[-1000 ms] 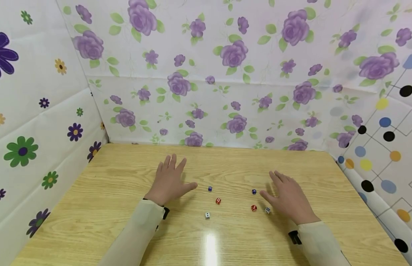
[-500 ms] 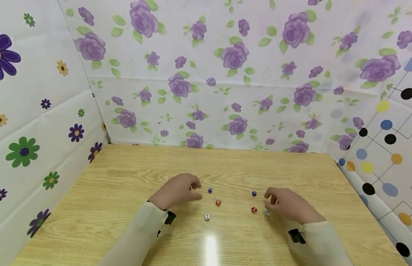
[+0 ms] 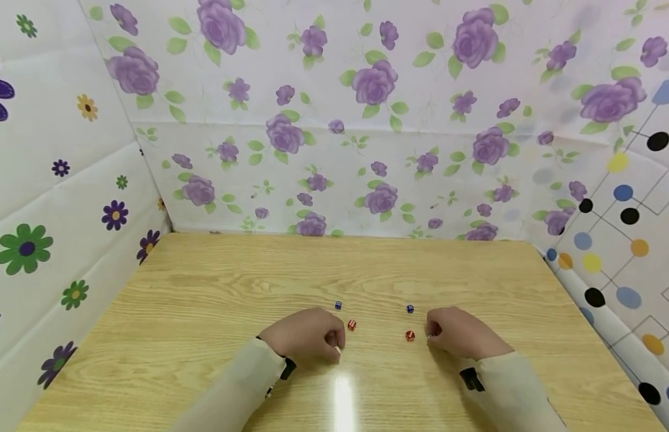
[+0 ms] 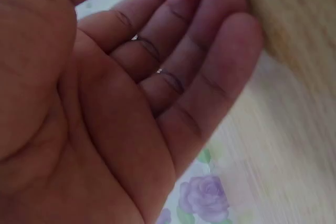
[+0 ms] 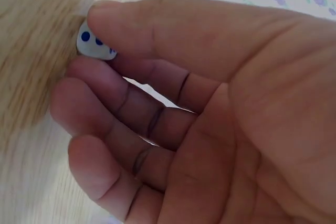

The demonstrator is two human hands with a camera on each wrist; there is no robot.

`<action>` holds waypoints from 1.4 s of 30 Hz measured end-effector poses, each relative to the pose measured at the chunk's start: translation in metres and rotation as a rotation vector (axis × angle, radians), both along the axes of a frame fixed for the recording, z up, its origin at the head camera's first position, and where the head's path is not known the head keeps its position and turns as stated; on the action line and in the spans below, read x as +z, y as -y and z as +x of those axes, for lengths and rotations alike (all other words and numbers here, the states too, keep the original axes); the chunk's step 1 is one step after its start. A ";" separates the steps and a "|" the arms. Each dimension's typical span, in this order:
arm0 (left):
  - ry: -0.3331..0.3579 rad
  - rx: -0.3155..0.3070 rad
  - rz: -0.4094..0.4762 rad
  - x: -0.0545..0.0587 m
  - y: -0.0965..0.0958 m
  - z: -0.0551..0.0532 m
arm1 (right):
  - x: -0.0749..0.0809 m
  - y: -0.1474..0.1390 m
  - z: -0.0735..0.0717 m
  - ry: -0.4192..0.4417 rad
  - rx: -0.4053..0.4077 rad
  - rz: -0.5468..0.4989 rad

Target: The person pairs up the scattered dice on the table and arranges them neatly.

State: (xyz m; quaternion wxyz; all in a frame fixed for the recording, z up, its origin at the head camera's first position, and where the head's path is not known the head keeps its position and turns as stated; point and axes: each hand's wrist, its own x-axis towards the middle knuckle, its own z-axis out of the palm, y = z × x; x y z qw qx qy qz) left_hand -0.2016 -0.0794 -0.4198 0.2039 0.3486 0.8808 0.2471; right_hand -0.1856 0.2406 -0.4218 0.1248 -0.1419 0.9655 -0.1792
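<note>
My left hand (image 3: 304,335) is low over the table left of centre, thumb and index finger closing on a white die (image 3: 337,350) that is mostly covered. The left wrist view shows that palm and its bent fingers (image 4: 220,61), with the die out of sight. On the right, my other hand (image 3: 466,333) pinches a second white die (image 5: 90,43) with blue pips between thumb and fingers, close to the wood. A red die (image 3: 352,324) and a blue die (image 3: 338,305) lie beyond the left hand. Another red die (image 3: 410,336) and blue die (image 3: 410,308) lie beside the right hand.
The wood-grain table (image 3: 231,270) ends at a back wall of rose-patterned cloth (image 3: 377,150). A flower-print cloth (image 3: 96,198) closes the left side, and a dotted cloth (image 3: 609,240) the right. Light glares off the front of the tabletop.
Both hands were spread above the table, then curled and came down. The left moved toward the front onto its white die; the right lowered onto the other. The red and blue dice stayed put.
</note>
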 end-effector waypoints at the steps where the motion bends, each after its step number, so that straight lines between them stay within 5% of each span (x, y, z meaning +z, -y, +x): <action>1: -0.010 -0.012 -0.005 -0.001 -0.001 0.000 | 0.000 0.001 0.000 -0.001 -0.005 -0.002; 21: -0.108 0.003 -0.056 0.001 -0.007 0.009 | 0.004 0.009 0.007 -0.038 -0.003 0.045; 29: -0.126 -0.029 -0.057 0.002 -0.012 0.015 | 0.005 0.009 0.009 0.072 0.001 0.036; 42: -0.147 0.016 -0.099 0.007 -0.014 0.023 | 0.009 0.017 0.020 0.131 0.119 -0.029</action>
